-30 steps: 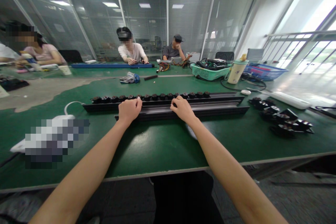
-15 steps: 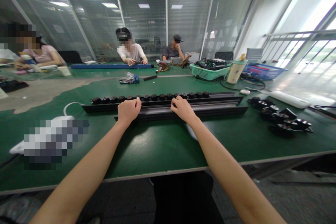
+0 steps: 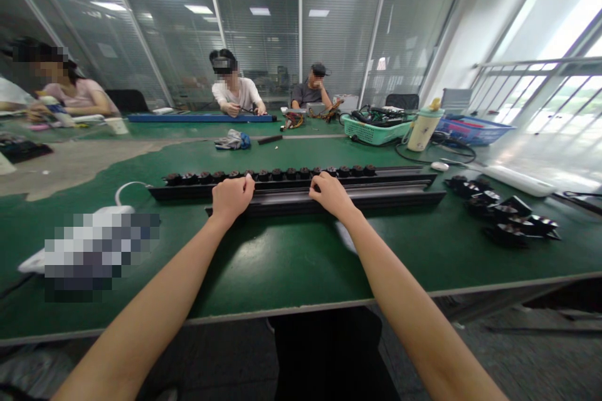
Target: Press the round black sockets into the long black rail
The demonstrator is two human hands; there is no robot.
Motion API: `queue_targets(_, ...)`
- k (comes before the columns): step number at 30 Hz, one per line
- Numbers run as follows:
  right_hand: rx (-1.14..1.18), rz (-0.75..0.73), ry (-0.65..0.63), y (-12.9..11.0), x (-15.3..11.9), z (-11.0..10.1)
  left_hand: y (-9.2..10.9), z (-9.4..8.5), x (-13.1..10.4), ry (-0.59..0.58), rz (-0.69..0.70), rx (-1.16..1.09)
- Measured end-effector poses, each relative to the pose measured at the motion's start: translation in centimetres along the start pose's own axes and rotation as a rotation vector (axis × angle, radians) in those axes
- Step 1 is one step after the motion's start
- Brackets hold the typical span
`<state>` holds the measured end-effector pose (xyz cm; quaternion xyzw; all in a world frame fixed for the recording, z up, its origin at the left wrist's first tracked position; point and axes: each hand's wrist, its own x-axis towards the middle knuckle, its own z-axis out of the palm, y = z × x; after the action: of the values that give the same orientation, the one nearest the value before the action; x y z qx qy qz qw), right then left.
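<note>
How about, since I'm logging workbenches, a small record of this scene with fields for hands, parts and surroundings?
Left hand: curled at the near rail; grip unclear
Right hand: fingers bent at the same rail; grip unclear
Far rail: black, just beyond
Small black parts: in a row along the far rail
Loose black pieces: right of the rails
Table: green
Farther back: green basket, bottle
</note>
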<state>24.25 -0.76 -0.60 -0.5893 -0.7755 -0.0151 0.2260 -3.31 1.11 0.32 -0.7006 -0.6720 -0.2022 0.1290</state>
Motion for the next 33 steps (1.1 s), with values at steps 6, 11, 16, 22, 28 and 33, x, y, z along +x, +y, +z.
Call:
queue_targets(6,-0.003,0.016,-0.005,0.1,0.0,-0.2,-0.1,0.1,0.0,-0.003,-0.001,-0.004)
queue_targets(11,0.003,0.035,-0.011,0.2,-0.1,-0.4,-0.1,0.0,0.0,-0.002,-0.010,0.006)
queue_targets(16,0.006,0.044,-0.011,0.5,0.0,-0.4,-0.1,-0.1,0.0,-0.001,-0.001,0.013)
queue_targets(22,-0.005,0.050,-0.020,0.5,0.0,-0.5,-0.2,0.0,0.1,0.005,0.005,0.014)
queue_targets(28,-0.045,0.077,-0.034,0.4,-0.2,-0.9,0.1,-0.3,0.0,-0.006,-0.008,0.014)
queue_targets(33,-0.067,0.090,-0.074,0.0,-0.3,-1.4,0.1,-0.4,-0.1,0.009,0.000,-0.005)
